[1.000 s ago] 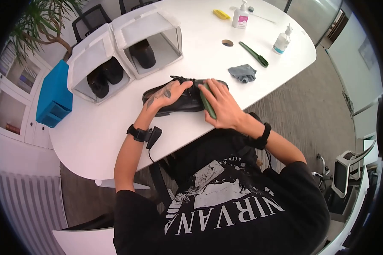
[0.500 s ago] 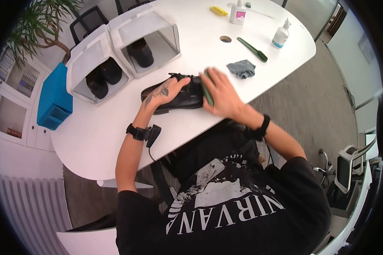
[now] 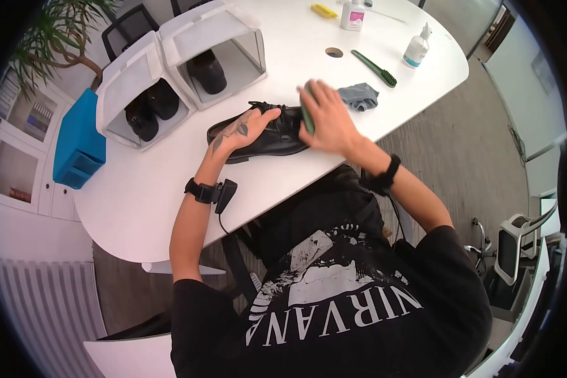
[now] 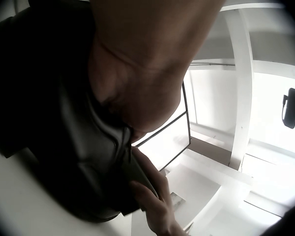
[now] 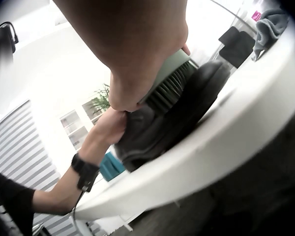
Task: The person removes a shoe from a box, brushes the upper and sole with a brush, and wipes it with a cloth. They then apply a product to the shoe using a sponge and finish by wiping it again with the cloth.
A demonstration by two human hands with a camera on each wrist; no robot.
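The black shoe (image 3: 282, 140) lies sole-down on the white table (image 3: 151, 208), its long axis running left to right, heel left, toe right. Over its laces, the left hand (image 3: 240, 133) grips it, thumb on top; at its toe, the right hand (image 3: 331, 120) grips a green brush (image 3: 308, 112), bristles downward. Right of the shoe lies a grey cloth (image 3: 361, 96); beyond it, two bottles (image 3: 416, 49) carry labels too small to read. On the shoe's near side, a black shirt (image 3: 422, 343) reads "NIRVANA", upside down
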